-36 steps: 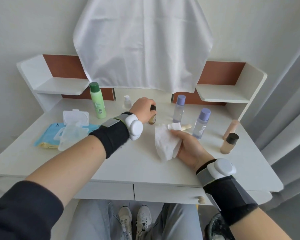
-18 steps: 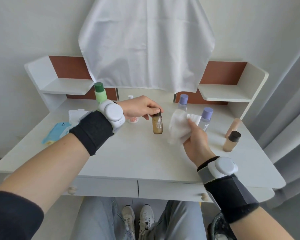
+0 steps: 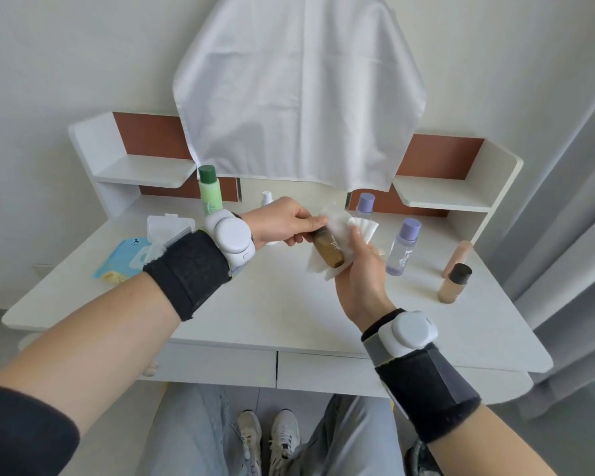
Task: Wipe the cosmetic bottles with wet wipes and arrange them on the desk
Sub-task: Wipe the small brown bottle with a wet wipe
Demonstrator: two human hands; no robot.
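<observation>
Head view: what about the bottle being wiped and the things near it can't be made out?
All in the head view:
- Brown bottle: cap hidden by left hand and wet wipe; label too small to read.
- White pump bottle: body hidden behind the left hand.
- Wipe pack: right side covered by the left wristband.

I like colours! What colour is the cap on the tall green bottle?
Dark green cap, head view.

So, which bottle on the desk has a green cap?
The tall light green bottle at the back left. The back clear bottle and the front clear bottle have purple caps; the beige bottle has a black one.
</observation>
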